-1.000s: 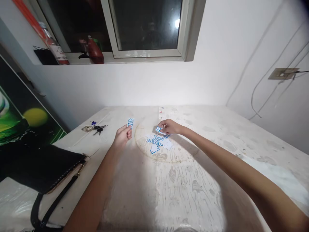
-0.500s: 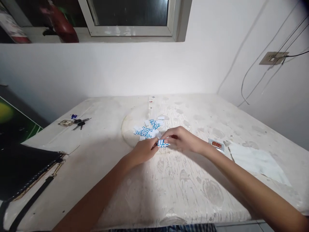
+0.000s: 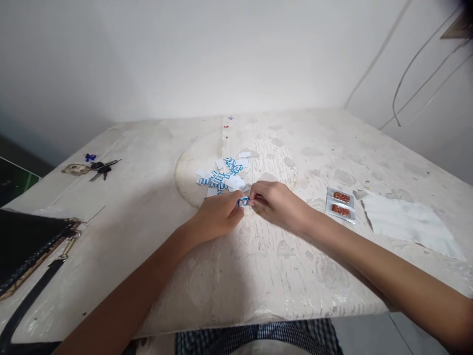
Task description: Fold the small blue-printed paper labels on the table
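Observation:
Between my two hands is a small stack of white paper slips with blue printed outlines (image 3: 244,201). My left hand (image 3: 221,213) pinches its left side with thumb and finger. From the right, my right hand (image 3: 271,203) has its fingertips closed on the other edge. Just beyond my hands lies a loose heap of similar blue-and-white slips (image 3: 218,180), some overlapping and turned blank side up. One white slip (image 3: 244,155) lies at the heap's far edge. My fingers hide part of the stack.
Keys (image 3: 101,169) and a small blue object (image 3: 89,157) lie at the left, near a black bag (image 3: 29,246) with a strap. On the right are a silver blister pack with reddish-brown contents (image 3: 340,203) and a white cloth (image 3: 410,222). A wall stands behind the table (image 3: 199,291).
The view has tilted down, so the window is out of sight and the whole blister pack shows. My right fingertips have closed in on the edge of the stack, covering more of it.

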Tool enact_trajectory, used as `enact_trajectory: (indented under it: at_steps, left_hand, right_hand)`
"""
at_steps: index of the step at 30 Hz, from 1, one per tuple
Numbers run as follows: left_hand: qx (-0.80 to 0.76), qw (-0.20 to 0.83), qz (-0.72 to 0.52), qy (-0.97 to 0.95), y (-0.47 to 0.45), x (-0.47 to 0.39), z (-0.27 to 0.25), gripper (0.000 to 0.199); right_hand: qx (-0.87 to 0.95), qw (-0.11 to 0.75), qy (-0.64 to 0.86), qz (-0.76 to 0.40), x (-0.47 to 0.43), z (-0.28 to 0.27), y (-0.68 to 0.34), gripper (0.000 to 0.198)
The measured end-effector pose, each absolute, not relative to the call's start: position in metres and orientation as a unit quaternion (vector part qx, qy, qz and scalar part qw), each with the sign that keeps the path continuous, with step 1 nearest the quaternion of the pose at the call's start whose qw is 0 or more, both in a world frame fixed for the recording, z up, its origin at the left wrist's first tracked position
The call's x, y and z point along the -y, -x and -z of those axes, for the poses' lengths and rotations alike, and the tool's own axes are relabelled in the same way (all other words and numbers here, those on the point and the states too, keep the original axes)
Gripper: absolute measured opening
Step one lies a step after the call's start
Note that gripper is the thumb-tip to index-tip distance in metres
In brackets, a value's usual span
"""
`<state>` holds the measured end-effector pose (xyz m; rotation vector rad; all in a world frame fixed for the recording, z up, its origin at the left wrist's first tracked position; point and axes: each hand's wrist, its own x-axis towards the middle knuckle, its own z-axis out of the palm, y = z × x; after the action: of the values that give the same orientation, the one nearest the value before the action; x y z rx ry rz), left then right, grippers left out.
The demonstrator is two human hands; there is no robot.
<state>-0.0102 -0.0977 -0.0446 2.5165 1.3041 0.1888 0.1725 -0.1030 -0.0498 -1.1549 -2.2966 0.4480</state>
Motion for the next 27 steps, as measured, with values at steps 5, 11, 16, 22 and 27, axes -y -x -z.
enact_trajectory:
  at_steps: [5, 11, 16, 22, 27]
  left_hand:
    - [-0.466, 0.093, -0.071, -0.877, 0.007, 0.094, 0.051, 0.029]
    - [-0.477, 0.096, -0.073, -0.871, 0.006, 0.093, 0.055, 0.028]
    - [-0.488, 0.104, -0.076, -0.863, 0.005, 0.093, 0.054, 0.027]
    - [-0.477, 0.085, -0.077, -0.871, 0.005, 0.094, 0.053, 0.024]
    - [-0.476, 0.067, -0.075, -0.874, 0.004, 0.097, 0.053, 0.015]
  right_hand:
    - [0.85, 0.255, 0.42, -0.188, 0.104, 0.041, -0.176, 0.015]
    - [0.82, 0.242, 0.44, -0.273, 0.1, 0.017, -0.197, 0.043]
    - [0.795, 0.288, 0.444, -0.295, 0.097, 0.013, -0.2, 0.024]
    - [0.788, 0.331, 0.402, -0.328, 0.098, 0.011, -0.192, 0.018]
    - [0.729, 0.272, 0.32, -0.541, 0.103, 0.017, -0.186, 0.02]
